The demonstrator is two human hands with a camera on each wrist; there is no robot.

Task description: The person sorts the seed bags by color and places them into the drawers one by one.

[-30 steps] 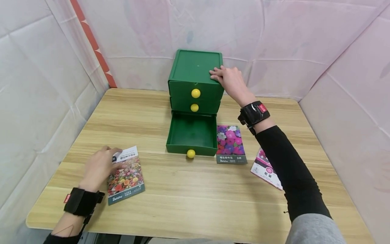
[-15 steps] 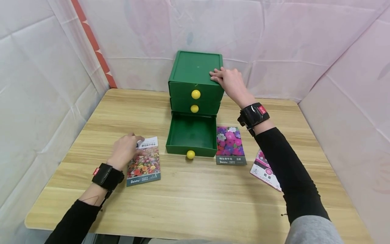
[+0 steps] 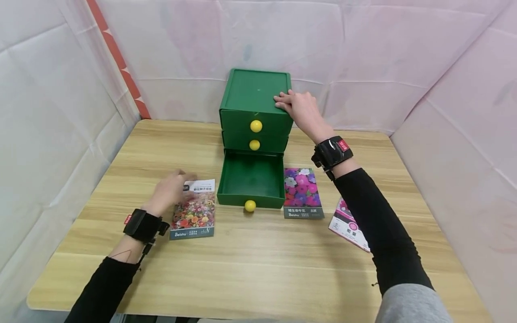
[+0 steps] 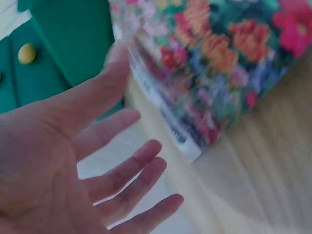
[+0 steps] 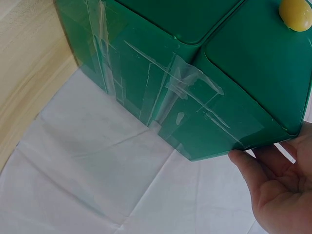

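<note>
Your left hand hovers over the top left corner of a flower seed packet lying flat on the wooden table, just left of the open bottom drawer. In the left wrist view your palm is spread, fingers straight and loose, holding nothing; the packet's bright print sits just beyond your fingertips, and whether they touch it cannot be told, since the hand is blurred in the head view.

Your right hand rests on the top right front corner of the green drawer chest, fingers laid over the lid's edge. From the right wrist view, your fingertips sit at the chest's upper corner, lightly bent against it rather than clamped round it.

The chest stands at the back of the table against the white padded wall. Its two upper drawers are pushed in, each with a yellow knob; the bottom drawer is pulled out toward you, and its own yellow knob faces you.

A second seed packet, pink and purple, lies just right of the open drawer. A third packet lies further right, partly under your black sleeve.
</note>
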